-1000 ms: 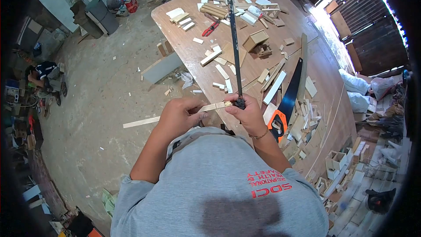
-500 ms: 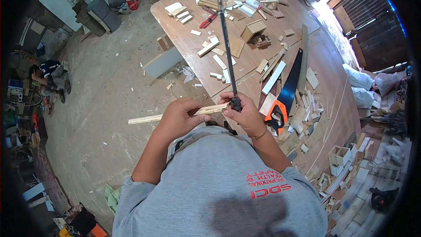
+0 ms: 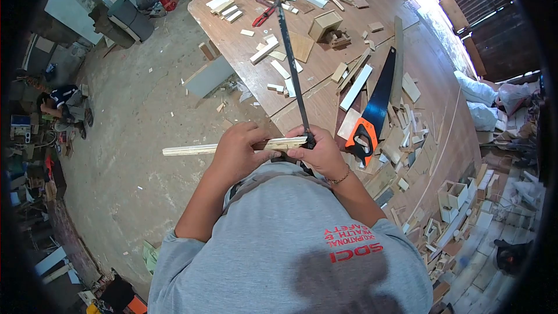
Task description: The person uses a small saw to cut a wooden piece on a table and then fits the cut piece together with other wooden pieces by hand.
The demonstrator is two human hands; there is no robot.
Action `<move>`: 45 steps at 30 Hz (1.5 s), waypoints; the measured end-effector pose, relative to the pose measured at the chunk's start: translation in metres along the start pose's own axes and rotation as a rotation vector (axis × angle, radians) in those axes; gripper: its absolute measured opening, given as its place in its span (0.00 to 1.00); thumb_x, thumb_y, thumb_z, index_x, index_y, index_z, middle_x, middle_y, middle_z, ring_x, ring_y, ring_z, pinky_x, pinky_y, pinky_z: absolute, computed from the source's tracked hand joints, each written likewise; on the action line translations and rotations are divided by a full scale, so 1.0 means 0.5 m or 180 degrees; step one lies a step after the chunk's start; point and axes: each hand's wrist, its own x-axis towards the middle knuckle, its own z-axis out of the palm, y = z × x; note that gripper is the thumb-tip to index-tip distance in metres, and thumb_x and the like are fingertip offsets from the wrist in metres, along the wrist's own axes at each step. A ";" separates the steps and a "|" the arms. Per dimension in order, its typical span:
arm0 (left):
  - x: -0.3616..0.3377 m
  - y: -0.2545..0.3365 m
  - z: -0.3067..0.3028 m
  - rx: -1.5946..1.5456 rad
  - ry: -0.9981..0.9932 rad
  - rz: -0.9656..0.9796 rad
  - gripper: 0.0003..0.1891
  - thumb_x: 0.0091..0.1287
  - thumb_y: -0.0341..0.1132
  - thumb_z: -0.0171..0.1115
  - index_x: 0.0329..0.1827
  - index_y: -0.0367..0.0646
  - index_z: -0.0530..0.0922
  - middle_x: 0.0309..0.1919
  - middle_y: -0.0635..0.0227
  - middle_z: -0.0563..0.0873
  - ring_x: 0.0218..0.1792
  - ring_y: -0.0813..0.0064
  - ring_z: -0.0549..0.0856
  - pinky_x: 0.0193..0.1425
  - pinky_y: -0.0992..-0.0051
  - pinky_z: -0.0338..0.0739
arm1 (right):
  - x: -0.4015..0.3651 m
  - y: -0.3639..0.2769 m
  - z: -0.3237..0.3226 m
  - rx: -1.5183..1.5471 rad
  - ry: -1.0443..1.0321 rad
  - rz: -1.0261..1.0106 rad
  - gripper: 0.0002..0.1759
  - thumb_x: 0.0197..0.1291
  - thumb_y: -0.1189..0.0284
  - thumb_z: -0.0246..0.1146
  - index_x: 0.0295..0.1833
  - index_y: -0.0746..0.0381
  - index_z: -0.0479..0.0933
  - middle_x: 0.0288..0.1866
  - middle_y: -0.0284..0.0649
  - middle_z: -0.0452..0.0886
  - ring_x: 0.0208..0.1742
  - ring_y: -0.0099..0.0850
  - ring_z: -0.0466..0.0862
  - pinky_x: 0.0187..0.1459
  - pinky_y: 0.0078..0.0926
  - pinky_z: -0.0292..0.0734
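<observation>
My left hand is wrapped round a pale, narrow strip of wood, whose free end sticks out over the floor. The strip's other end meets my right hand, where its fingers close round the wood and the dark lower end of a long, thin metal bar. That bar points away from me over the table's near edge. How the bar and the wood touch is partly hidden by my right fingers. To the right of my right hand, a handsaw with an orange and black handle lies on the table.
The wooden table carries scattered offcuts, red-handled pliers and a small wooden box. A grey panel stands beside the table's left edge. Far left, a person sits low. White sacks lie at the right.
The view has shifted slightly, with the table's items lower right or left by small amounts. The wood strip lies more level, and both hands keep their hold.
</observation>
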 end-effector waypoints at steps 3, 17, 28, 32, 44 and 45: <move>-0.002 -0.006 -0.002 0.0126 0.0096 0.0039 0.16 0.40 0.34 0.77 0.31 0.41 0.82 0.22 0.68 0.75 0.25 0.70 0.76 0.27 0.71 0.69 | 0.009 0.006 0.004 0.0125 -0.0002 -0.0092 0.16 0.51 0.77 0.71 0.46 0.66 0.77 0.35 0.31 0.81 0.33 0.15 0.76 0.35 0.13 0.72; -0.004 -0.009 -0.005 0.0688 0.0562 -0.0080 0.14 0.42 0.35 0.75 0.24 0.43 0.75 0.21 0.68 0.76 0.27 0.65 0.78 0.30 0.66 0.70 | 0.060 0.012 0.033 -0.0103 0.0243 -0.0265 0.16 0.51 0.82 0.65 0.46 0.64 0.72 0.37 0.33 0.78 0.36 0.17 0.76 0.38 0.15 0.74; 0.006 -0.031 -0.035 0.0858 0.0609 -0.0050 0.13 0.41 0.33 0.73 0.23 0.44 0.75 0.23 0.67 0.76 0.29 0.63 0.78 0.33 0.65 0.72 | 0.100 0.011 0.056 -0.0080 0.0323 -0.0103 0.15 0.52 0.81 0.67 0.43 0.63 0.71 0.31 0.30 0.77 0.29 0.14 0.74 0.30 0.12 0.70; 0.030 -0.045 -0.050 0.0901 0.0664 0.0087 0.13 0.41 0.32 0.73 0.25 0.45 0.75 0.24 0.67 0.76 0.30 0.64 0.78 0.34 0.65 0.72 | 0.123 -0.009 0.062 -0.0306 0.0487 -0.0125 0.13 0.51 0.80 0.67 0.41 0.64 0.72 0.29 0.29 0.77 0.30 0.14 0.76 0.31 0.14 0.72; 0.098 -0.085 -0.082 0.0885 0.1139 0.0428 0.13 0.40 0.25 0.67 0.23 0.44 0.70 0.27 0.65 0.74 0.32 0.61 0.76 0.35 0.64 0.69 | 0.184 -0.037 0.064 -0.0358 0.0144 -0.0488 0.15 0.47 0.85 0.68 0.38 0.62 0.72 0.45 0.41 0.79 0.45 0.24 0.78 0.49 0.22 0.74; 0.102 -0.089 -0.083 0.0872 0.1124 0.0443 0.13 0.40 0.25 0.67 0.23 0.44 0.70 0.27 0.65 0.74 0.32 0.61 0.76 0.35 0.64 0.69 | 0.187 -0.037 0.065 -0.0361 0.0169 -0.0485 0.15 0.47 0.85 0.68 0.38 0.62 0.72 0.45 0.41 0.79 0.45 0.24 0.78 0.49 0.22 0.74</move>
